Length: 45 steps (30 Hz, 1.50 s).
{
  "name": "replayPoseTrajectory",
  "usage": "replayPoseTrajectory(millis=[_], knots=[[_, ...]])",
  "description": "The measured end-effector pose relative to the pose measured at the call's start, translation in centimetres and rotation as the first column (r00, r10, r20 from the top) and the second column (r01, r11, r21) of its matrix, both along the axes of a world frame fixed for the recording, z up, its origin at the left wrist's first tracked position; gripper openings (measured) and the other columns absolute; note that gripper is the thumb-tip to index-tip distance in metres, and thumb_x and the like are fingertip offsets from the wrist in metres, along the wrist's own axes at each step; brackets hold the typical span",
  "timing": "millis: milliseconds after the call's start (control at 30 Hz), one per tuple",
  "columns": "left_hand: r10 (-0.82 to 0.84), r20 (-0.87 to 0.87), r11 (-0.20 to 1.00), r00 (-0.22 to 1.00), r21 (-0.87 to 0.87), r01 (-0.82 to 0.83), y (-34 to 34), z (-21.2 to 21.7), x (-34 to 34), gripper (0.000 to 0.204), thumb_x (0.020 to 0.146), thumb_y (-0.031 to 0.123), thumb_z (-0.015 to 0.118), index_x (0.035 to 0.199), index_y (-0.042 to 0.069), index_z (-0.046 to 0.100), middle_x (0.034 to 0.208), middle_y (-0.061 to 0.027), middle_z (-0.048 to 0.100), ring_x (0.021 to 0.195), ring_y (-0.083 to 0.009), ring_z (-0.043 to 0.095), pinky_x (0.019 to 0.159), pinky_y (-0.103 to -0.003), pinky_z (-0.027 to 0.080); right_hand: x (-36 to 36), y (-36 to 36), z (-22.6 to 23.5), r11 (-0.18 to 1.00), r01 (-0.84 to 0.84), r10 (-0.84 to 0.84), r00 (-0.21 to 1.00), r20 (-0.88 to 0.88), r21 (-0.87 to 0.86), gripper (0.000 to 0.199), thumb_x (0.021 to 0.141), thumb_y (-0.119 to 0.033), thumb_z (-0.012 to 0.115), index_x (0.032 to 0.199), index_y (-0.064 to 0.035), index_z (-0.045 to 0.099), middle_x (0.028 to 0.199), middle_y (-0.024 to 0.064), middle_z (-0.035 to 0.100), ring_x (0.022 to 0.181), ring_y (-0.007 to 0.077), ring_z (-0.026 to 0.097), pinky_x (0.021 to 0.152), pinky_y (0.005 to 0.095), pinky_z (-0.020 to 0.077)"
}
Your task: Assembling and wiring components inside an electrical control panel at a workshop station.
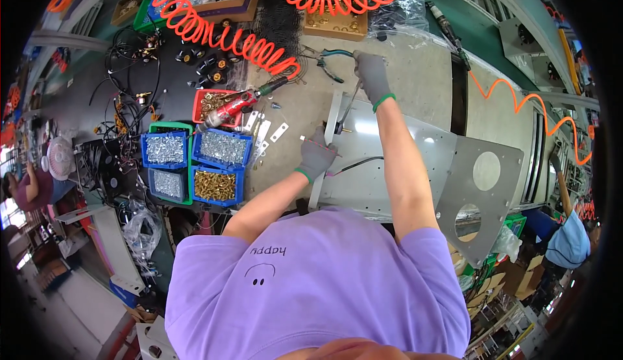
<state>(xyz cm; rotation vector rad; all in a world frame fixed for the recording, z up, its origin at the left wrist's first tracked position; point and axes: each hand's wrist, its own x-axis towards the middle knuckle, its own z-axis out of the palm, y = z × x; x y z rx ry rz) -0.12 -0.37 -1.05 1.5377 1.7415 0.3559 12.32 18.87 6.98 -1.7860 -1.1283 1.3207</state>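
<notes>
My left hand (318,156), in a grey glove, pinches thin wires (354,164) at the left edge of a grey sheet-metal panel (415,159) lying on the bench. My right hand (371,74), also gloved, grips the handle of a slim screwdriver (349,104) whose shaft slants down to the panel's upright left flange (332,117). Teal-handled pliers (332,61) lie just left of my right hand. A second metal plate with two round holes (483,191) leans over the panel's right end.
Blue bins of screws and brass parts (195,162) sit left of the panel, with a red tray (211,104) behind and a red pneumatic screwdriver (237,104) on an orange coiled hose (214,32). Small metal brackets (266,133), black cables and cardboard boxes (337,10) lie around. Another person (564,230) stands right.
</notes>
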Motion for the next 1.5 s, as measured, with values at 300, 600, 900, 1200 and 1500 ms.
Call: replayPoseTrajectory(millis=[300, 600, 900, 1200, 1500], knots=[[0.019, 0.003, 1.0, 1.0, 0.022, -0.019, 0.0, 0.0, 0.0, 0.059, 0.07, 0.021, 0.062, 0.12, -0.001, 0.04, 0.082, -0.0193, 0.062, 0.076, -0.0358, 0.062, 0.067, -0.043, 0.049, 0.7, 0.9, -2.2, 0.999, 0.007, -0.008, 1.0, -0.017, -0.047, 0.026, 0.08, -0.022, 0.05, 0.069, 0.0, 0.059, 0.058, 0.0174, 0.056, 0.05, 0.0249, 0.055, 0.048, 0.0355, 0.0399], [-0.002, -0.022, 1.0, 1.0, -0.009, 0.002, 0.3, 1.4, 0.0, 0.055, 0.069, 0.019, 0.063, 0.117, 0.001, 0.043, 0.091, -0.0209, 0.062, 0.084, -0.0358, 0.061, 0.072, -0.043, 0.049, 0.6, 0.8, 0.1, 0.993, 0.009, 0.006, 0.992, 0.125, -0.116, 0.033, 0.084, -0.026, 0.046, 0.07, 0.0008, 0.059, 0.069, 0.0222, 0.06, 0.061, 0.0344, 0.059, 0.057, 0.044, 0.0441], [0.067, 0.232, 0.996, 0.97, 0.037, -0.077, -0.1, 0.4, -0.4, 0.042, 0.078, 0.034, 0.063, 0.104, 0.003, 0.052, 0.09, -0.0184, 0.063, 0.084, -0.0333, 0.062, 0.072, -0.042, 0.048, 6.1, -7.2, 4.4, 0.781, -0.416, 0.01, 0.754, 0.657, 0.466, 0.029, 0.089, -0.031, 0.047, 0.082, -0.0045, 0.055, 0.066, 0.0203, 0.057, 0.071, 0.0375, 0.059, 0.065, 0.0492, 0.0431], [0.113, 0.261, 0.993, 0.959, 0.01, -0.119, -5.5, 2.4, -7.7, 0.034, 0.086, 0.016, 0.051, 0.117, 0.002, 0.054, 0.065, -0.0059, 0.046, 0.06, -0.0135, 0.045, 0.057, -0.028, 0.04, 8.7, -6.8, -5.9, 0.756, -0.654, 0.404, 0.49, 0.772, 0.019, 0.033, 0.083, -0.033, 0.057, 0.102, -0.0068, 0.053, 0.099, 0.0122, 0.058, 0.097, 0.0321, 0.056, 0.075, 0.0416, 0.0483], [0.401, 0.198, 0.91, 0.894, 0.023, -0.414, -8.9, 5.9, -15.5, 0.03, 0.086, 0.013, 0.052, 0.113, 0.001, 0.055, 0.08, -0.0098, 0.06, 0.071, -0.0147, 0.055, 0.066, -0.029, 0.045, -0.2, -9.1, 15.3, 0.843, -0.396, 0.497, 0.832, -0.246, 0.364, 0.043, 0.072, -0.01, 0.054, 0.114, -0.0048, 0.049, 0.106, 0.0092, 0.053, 0.092, 0.016, 0.053, 0.074, 0.0291, 0.0459]])
